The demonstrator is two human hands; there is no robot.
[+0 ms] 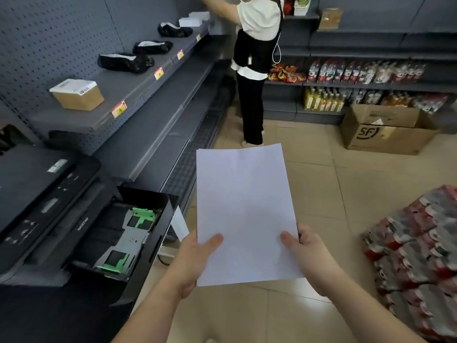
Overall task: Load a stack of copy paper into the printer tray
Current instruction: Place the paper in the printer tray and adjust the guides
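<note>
A stack of white copy paper is held flat in front of me, above the tiled floor. My left hand grips its near left corner, thumb on top. My right hand grips the near right corner the same way. To the left sits a black printer on a low shelf. Its paper tray is pulled out, with green guides showing and no paper visible inside. The paper is to the right of the tray and apart from it.
Grey shelves run along the left with a small box and dark packets. A person stands ahead at the shelf. A cardboard box sits on the floor at right, and wrapped drink packs lie at the near right.
</note>
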